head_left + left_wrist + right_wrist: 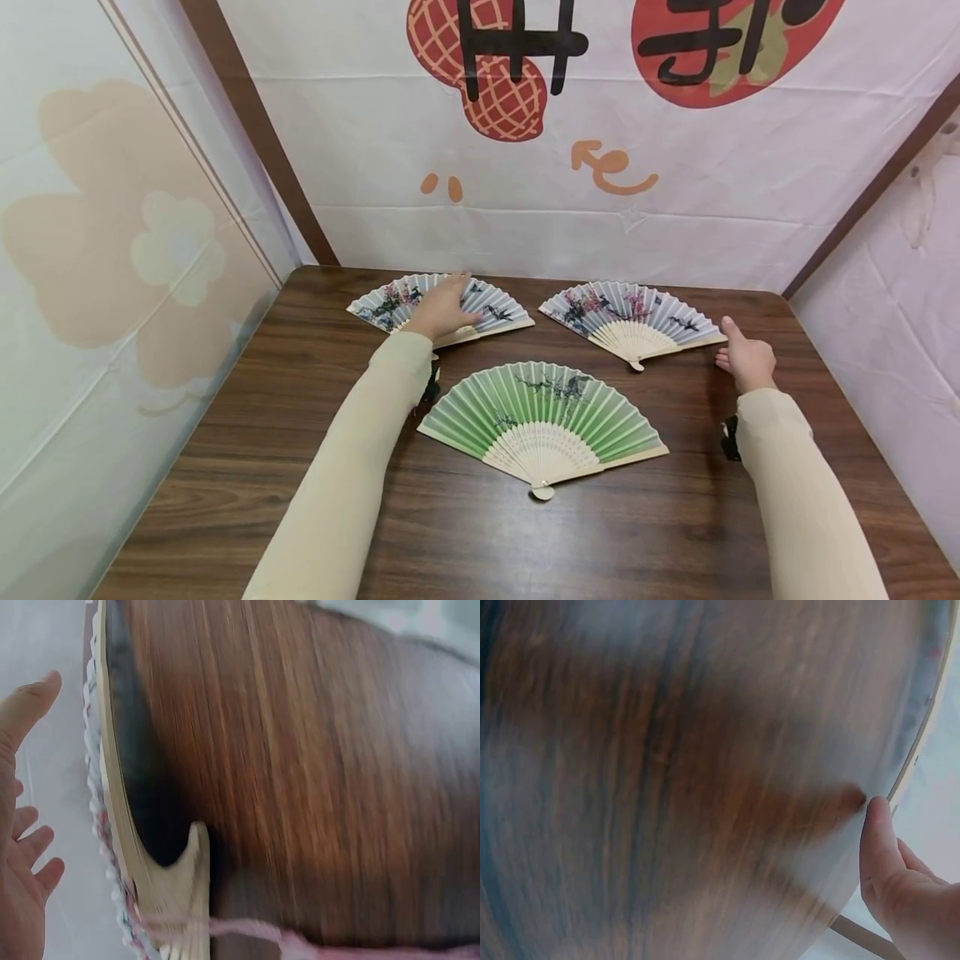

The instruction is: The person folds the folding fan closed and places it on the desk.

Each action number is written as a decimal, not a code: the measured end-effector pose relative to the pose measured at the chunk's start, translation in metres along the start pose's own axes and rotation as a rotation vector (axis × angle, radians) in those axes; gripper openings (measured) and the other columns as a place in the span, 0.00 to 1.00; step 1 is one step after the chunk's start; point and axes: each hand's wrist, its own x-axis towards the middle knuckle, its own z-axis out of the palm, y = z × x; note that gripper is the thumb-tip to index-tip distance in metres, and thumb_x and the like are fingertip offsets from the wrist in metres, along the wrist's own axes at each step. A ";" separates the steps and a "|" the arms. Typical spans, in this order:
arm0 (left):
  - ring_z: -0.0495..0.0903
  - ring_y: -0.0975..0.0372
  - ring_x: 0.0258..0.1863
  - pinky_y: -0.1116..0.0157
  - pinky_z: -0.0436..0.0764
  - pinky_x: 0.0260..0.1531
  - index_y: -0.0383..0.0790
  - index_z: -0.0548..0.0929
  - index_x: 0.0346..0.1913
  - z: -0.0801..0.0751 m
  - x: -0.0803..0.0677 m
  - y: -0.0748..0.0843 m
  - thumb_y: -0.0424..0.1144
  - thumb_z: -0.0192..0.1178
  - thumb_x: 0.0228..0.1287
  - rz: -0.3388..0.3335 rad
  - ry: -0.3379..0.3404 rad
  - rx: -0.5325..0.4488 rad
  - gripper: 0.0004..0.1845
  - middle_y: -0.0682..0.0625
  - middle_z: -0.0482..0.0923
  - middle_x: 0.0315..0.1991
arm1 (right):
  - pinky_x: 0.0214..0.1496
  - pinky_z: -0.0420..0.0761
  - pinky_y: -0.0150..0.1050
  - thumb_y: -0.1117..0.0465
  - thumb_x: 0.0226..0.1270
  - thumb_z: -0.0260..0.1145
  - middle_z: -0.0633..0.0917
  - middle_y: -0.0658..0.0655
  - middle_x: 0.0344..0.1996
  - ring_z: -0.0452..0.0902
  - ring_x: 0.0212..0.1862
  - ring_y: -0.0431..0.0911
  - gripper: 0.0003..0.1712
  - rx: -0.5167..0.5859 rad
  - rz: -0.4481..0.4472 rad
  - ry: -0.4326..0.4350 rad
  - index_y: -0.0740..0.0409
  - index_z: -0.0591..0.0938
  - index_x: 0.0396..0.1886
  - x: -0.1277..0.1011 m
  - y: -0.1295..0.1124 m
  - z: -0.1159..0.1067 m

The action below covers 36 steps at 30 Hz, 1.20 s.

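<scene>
Three paper fans lie spread open on a dark wooden table [285, 417]. My left hand [444, 307] rests flat with straight fingers on the blue-white fan [498, 310] at the back left. In the left wrist view that hand [21, 825] is spread beside the fan's bamboo guard [112, 795], where a pink tassel cord [262, 931] hangs. My right hand [742, 357] sits on the table just right of the second blue-white fan [630, 312], thumb pointing at its right tip and holding nothing. The right wrist view shows the hand [896, 881] near that fan's edge [919, 742]. A green fan [543, 408] lies in front, between my arms.
A white cloth backdrop [525, 167] with red and orange prints hangs behind the table. Pale panels close off the left side [112, 292] and the right side [900, 317]. Bare wood lies in front of the green fan.
</scene>
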 end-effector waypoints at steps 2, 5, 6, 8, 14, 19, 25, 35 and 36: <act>0.48 0.47 0.80 0.46 0.54 0.79 0.39 0.50 0.79 0.001 0.002 0.004 0.59 0.65 0.63 0.004 -0.010 -0.009 0.52 0.41 0.45 0.81 | 0.35 0.88 0.28 0.37 0.74 0.49 0.86 0.62 0.23 0.79 0.20 0.30 0.52 0.069 0.028 -0.024 0.79 0.50 0.74 0.000 0.000 0.000; 0.49 0.46 0.79 0.44 0.52 0.79 0.39 0.51 0.79 0.004 0.005 0.011 0.59 0.65 0.63 0.013 -0.018 -0.015 0.51 0.41 0.46 0.81 | 0.39 0.89 0.29 0.36 0.74 0.49 0.76 0.79 0.59 0.79 0.24 0.31 0.52 0.153 0.080 -0.056 0.75 0.47 0.76 -0.001 -0.001 -0.001; 0.50 0.46 0.79 0.42 0.52 0.78 0.39 0.51 0.79 0.005 0.005 0.013 0.58 0.65 0.63 0.018 -0.021 -0.014 0.51 0.41 0.46 0.81 | 0.38 0.89 0.31 0.37 0.74 0.51 0.72 0.79 0.64 0.80 0.25 0.33 0.52 0.190 0.094 -0.043 0.75 0.49 0.76 -0.002 -0.001 -0.001; 0.52 0.46 0.79 0.41 0.53 0.78 0.39 0.51 0.79 0.007 0.006 0.017 0.58 0.65 0.64 0.032 -0.023 -0.003 0.51 0.41 0.46 0.81 | 0.38 0.89 0.30 0.35 0.73 0.51 0.63 0.73 0.73 0.80 0.27 0.34 0.53 0.221 0.130 -0.053 0.72 0.50 0.77 -0.004 -0.001 0.000; 0.54 0.47 0.78 0.46 0.58 0.78 0.37 0.52 0.79 0.009 0.005 0.031 0.56 0.65 0.64 0.067 -0.014 0.005 0.50 0.41 0.48 0.80 | 0.42 0.89 0.29 0.35 0.74 0.49 0.52 0.65 0.79 0.79 0.28 0.35 0.51 0.294 0.212 -0.171 0.62 0.41 0.80 -0.011 -0.006 -0.005; 0.57 0.47 0.77 0.49 0.62 0.77 0.36 0.56 0.77 0.015 0.009 0.037 0.58 0.65 0.63 0.073 -0.015 0.015 0.49 0.40 0.52 0.79 | 0.56 0.85 0.32 0.37 0.74 0.48 0.44 0.60 0.80 0.81 0.30 0.37 0.51 0.353 0.274 -0.275 0.56 0.35 0.80 -0.017 -0.010 -0.006; 0.62 0.49 0.75 0.52 0.65 0.76 0.36 0.58 0.77 0.024 0.012 0.048 0.57 0.67 0.62 0.040 -0.019 -0.107 0.48 0.43 0.60 0.77 | 0.64 0.80 0.34 0.37 0.72 0.52 0.43 0.57 0.81 0.82 0.36 0.40 0.53 0.429 0.328 -0.334 0.55 0.36 0.80 -0.021 -0.013 0.000; 0.61 0.49 0.75 0.52 0.65 0.76 0.36 0.58 0.77 0.034 0.013 0.065 0.52 0.68 0.62 0.012 -0.052 -0.236 0.47 0.42 0.60 0.77 | 0.67 0.78 0.37 0.42 0.74 0.52 0.74 0.66 0.57 0.84 0.38 0.48 0.48 0.609 0.425 -0.395 0.50 0.38 0.81 -0.015 -0.008 0.003; 0.61 0.48 0.75 0.51 0.65 0.76 0.36 0.58 0.77 0.035 0.013 0.067 0.52 0.68 0.62 0.011 -0.053 -0.248 0.47 0.41 0.60 0.76 | 0.67 0.78 0.38 0.43 0.74 0.51 0.78 0.64 0.48 0.84 0.37 0.49 0.47 0.624 0.427 -0.407 0.51 0.38 0.80 -0.015 -0.007 0.003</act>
